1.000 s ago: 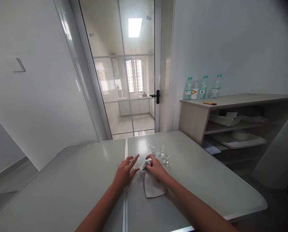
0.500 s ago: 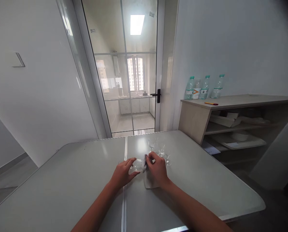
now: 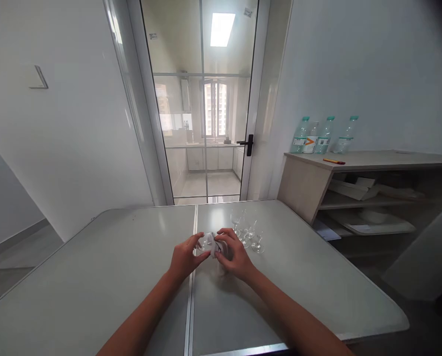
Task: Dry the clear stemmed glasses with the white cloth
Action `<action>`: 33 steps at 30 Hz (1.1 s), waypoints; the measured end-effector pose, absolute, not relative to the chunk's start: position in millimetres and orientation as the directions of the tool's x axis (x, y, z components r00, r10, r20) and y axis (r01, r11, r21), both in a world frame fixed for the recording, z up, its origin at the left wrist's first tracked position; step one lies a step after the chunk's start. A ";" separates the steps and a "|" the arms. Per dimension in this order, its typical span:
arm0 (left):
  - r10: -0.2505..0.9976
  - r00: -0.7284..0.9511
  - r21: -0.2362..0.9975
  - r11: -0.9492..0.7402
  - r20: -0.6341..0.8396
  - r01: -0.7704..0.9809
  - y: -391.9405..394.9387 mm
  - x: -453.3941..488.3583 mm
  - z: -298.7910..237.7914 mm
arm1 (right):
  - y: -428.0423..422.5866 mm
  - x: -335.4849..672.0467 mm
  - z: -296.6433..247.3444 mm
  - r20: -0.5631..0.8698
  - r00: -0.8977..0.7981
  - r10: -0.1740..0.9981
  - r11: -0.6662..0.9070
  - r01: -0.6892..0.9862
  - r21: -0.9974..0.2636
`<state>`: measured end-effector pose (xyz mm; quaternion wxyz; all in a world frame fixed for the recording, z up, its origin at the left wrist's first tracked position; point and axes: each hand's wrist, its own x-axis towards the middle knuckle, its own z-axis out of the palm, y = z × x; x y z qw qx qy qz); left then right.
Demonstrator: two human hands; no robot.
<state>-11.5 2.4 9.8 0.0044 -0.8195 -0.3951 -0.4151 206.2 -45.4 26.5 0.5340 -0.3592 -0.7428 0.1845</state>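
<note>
Hands at a glass, with cloth, over the table

- Left hand [image 3: 184, 258]: fingers curled round a small clear glass [image 3: 205, 242], gripping it just above the table [image 3: 298, 277], near the centre seam.
- Right hand [image 3: 236, 254]: closed on a bunched white cloth [image 3: 216, 246], which is pressed against the right side of the glass. Whether the cloth goes inside the rim cannot be told.
- Glass: between the two hands, touching both the left fingers and the cloth. Its tilt is unclear, because clear glass against a pale top reads poorly.
- Stemmed glasses [image 3: 249, 228]: three or so, upright, in a loose group just beyond the right hand and apart from it.
- Step in hand, as judged: wiping the one glass, with the left hand steadying it and the right working the cloth.
- What a further move calls for, as judged: a light, even grip while the glass is turned against the cloth, and care with the right knuckles, since the standing glasses are near and would tip easily.
- Surroundings: a glazed door [image 3: 206, 109] behind the table. To the right is a shelf unit [image 3: 373, 160] bearing bottles [image 3: 325, 134] and a pen [image 3: 333, 161].
</note>
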 end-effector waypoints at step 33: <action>0.582 0.488 0.056 -0.677 0.651 0.734 0.7 -10.3 14.8 | -38.3 211.3 18.0 0.588 0.031 0.808 0.531 0.393 -0.751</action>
